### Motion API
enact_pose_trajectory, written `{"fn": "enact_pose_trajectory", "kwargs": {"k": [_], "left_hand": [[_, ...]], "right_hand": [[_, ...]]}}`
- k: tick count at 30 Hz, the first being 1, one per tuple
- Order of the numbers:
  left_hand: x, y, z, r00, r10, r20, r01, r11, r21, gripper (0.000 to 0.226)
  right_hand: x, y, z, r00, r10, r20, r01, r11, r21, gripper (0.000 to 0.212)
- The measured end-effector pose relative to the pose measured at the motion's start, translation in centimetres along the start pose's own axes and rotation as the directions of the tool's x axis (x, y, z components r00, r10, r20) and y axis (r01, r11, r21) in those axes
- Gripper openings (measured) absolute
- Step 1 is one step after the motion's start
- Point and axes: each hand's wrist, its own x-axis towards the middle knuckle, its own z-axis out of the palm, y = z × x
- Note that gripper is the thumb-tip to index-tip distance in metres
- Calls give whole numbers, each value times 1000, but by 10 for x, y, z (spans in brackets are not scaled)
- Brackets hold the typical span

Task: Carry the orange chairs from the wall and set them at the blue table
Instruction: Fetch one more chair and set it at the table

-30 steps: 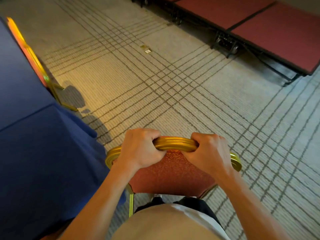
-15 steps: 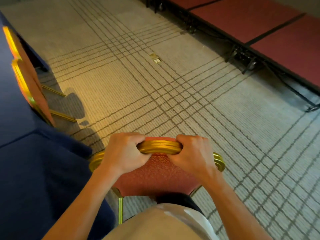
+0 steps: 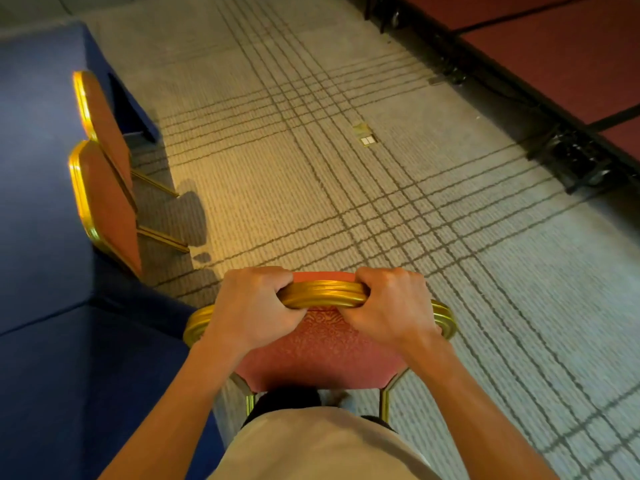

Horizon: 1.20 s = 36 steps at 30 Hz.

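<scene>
An orange chair (image 3: 322,351) with a gold frame stands right in front of me, its back towards me. My left hand (image 3: 252,306) grips the gold top rail on the left. My right hand (image 3: 391,306) grips the same rail on the right. The blue table (image 3: 41,209) runs along the left side, its cloth hanging to the floor beside the chair. Two more orange chairs, a near one (image 3: 110,209) and a far one (image 3: 100,112), are tucked against the table farther ahead.
Patterned beige carpet (image 3: 346,188) spreads ahead and to the right. A red stage platform (image 3: 561,53) on black legs borders the upper right. A small floor outlet plate (image 3: 367,140) lies in the carpet.
The view has swung so that two chairs at the table now show on the left. The held chair has shifted slightly right, away from the table corner. Both hands keep their grip.
</scene>
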Motion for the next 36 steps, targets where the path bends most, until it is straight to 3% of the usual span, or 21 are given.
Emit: {"fn": "enact_pose_trajectory", "kwargs": {"k": [8,12,17,22,29,36], "left_hand": [[107,-84,26,995,-101,-15,101,995,-9,33],[172,-132,27,990,-141,-28,141,990,-5,34],[238,-180,18,988,-143,-52,144,989,12,32],[300,-226,12,986,-140,-89,142,990,13,34],[389,-289,30,983,-144,-115,147,989,16,32],[488,-357,34,960,-235,-150,243,969,38,28]], "right_hand": [[144,21,40,996,-71,60,74,996,-49,39],[227,22,52,995,-101,15,102,993,-60,42],[310,18,60,990,-139,-14,137,986,-93,47],[393,19,75,988,-156,4,156,986,-65,39],[502,42,120,986,-160,46,162,985,-52,50],[647,55,159,959,-273,75,274,962,-14,39]]}}
